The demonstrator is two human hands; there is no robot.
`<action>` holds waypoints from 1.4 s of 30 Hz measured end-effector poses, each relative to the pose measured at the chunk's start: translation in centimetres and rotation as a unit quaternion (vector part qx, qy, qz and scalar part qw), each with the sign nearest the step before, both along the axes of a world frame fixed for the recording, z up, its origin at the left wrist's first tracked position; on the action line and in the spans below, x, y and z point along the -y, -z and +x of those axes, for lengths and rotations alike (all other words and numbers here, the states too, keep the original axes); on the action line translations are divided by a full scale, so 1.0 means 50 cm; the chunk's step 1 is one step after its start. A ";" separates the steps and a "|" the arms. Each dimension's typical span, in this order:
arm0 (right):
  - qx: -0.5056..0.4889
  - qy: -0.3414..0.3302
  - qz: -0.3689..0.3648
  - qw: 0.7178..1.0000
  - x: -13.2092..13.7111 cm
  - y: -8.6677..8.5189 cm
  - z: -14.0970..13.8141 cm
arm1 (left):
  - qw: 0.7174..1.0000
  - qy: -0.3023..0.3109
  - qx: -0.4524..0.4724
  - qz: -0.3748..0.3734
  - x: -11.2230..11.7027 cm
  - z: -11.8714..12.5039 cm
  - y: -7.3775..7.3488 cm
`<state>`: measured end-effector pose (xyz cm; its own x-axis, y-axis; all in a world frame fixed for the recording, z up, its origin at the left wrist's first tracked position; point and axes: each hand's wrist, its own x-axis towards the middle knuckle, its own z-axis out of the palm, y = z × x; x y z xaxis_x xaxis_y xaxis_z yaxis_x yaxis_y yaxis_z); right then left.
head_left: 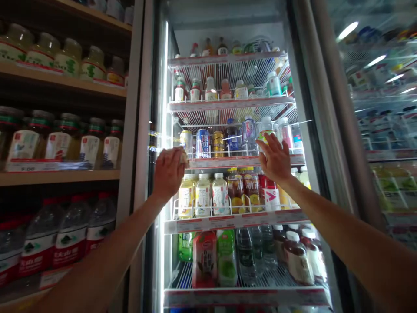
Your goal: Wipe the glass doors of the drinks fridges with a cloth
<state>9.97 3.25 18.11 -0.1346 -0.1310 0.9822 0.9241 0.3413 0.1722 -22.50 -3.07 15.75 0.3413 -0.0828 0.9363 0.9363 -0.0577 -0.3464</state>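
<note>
Pale cloth (184, 157) in left hand (168, 171), spread right hand (276, 157) well apart

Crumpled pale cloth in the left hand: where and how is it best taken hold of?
Probably by its bunched middle, palm coming from the wearer's side. The crumpled pale cloth looks soft and wadded, with no handle in sight, so a broad hold seems better than a pinch at the edge. The left hand hides most of it.
</note>
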 end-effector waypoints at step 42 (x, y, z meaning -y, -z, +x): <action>0.002 0.005 0.003 1.000 0.002 0.002 0.001 | 0.970 -0.011 -0.234 -0.069 -0.005 0.082 0.071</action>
<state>10.02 3.13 18.00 -0.1395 -0.1355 0.9809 0.9267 0.3312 0.1775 -18.39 -2.80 12.22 0.7324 0.0448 0.6794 0.6793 -0.1148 -0.7248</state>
